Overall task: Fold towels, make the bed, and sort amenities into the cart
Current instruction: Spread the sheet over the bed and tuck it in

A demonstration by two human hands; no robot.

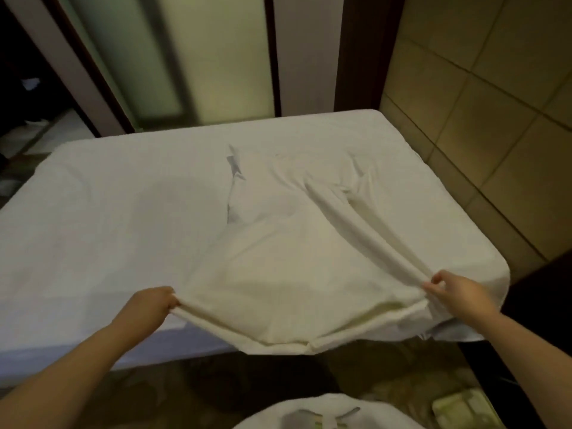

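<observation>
A white towel [288,261] lies spread over the right half of the bed [108,218], its near edge hanging past the bed's front side. My left hand [151,301] grips the towel's near left corner. My right hand [452,289] pinches the near right corner between thumb and fingers. The cloth is pulled taut between both hands, with a long ridge running from my right hand toward the far middle of the towel.
A tiled wall [495,119] runs along the bed's right side. Frosted glass panels [192,57] in dark frames stand behind the bed. A dark doorway [24,88] opens at the far left. White cloth [328,410] shows at the bottom edge.
</observation>
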